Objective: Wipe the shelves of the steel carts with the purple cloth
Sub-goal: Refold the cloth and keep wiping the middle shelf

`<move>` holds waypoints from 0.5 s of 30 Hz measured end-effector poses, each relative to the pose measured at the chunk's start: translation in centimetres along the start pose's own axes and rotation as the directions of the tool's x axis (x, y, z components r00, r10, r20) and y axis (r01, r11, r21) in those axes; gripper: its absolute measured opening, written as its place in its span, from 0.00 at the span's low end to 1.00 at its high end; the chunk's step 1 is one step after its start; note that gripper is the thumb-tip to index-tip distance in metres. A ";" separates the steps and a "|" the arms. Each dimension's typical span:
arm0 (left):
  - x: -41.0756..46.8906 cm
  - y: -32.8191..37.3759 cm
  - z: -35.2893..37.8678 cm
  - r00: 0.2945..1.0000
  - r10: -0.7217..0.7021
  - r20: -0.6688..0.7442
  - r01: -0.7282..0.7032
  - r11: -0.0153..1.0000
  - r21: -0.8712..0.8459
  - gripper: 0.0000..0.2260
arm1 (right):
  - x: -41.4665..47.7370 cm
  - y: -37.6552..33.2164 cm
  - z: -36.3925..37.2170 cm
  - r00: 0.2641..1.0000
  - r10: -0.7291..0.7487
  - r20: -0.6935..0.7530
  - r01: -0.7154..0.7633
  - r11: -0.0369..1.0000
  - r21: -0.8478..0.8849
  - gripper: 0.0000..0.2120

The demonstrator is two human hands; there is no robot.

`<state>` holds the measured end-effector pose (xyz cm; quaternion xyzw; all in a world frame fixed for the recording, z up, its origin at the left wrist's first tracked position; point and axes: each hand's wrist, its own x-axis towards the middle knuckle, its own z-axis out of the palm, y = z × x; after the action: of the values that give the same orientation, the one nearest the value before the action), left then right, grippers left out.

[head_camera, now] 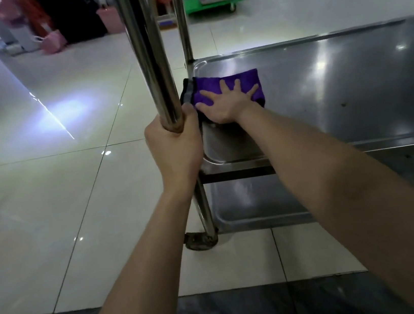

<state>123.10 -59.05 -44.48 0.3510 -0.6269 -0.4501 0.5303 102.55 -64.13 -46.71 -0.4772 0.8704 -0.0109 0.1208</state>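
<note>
Wiping the left end of the cart's shelf

The right hand (227, 104) lies flat on the purple cloth (210, 83), fingers (237, 84) spread straight and pressing it onto the steel shelf (336, 80) near its left corner. The left hand (175, 145) has its fingers clenched around the upright post (149, 58), apparently to steady the cart. The wiping step looks under way, with most of this shelf bare to the right. Next would likely be sweeping the cloth rightward under even pressure, then doing the lower shelf (249, 204).

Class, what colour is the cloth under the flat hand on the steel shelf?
The folded cloth is purple, dark-edged; head view.
</note>
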 end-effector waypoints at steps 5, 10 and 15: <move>-0.2 0.8 0.1 1.000 0.002 -0.029 -0.002 1.000 0.017 0.24 | -9.4 1.1 3.9 0.996 -0.065 -0.056 0.066 0.998 0.011 0.33; -1.0 1.2 -0.1 1.000 -0.009 -0.010 0.009 1.000 -0.002 0.23 | -16.4 3.2 6.1 0.994 -0.062 -0.093 0.064 0.998 0.020 0.31; -0.9 0.6 -0.3 0.999 -0.043 0.025 0.043 0.999 -0.019 0.21 | -9.3 4.5 3.0 0.998 0.020 -0.062 -0.019 1.000 0.017 0.31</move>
<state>123.64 -58.03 -44.23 0.3537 -0.6214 -0.4718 0.5159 104.29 -53.63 -48.38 -0.4670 0.8783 -0.0318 0.0979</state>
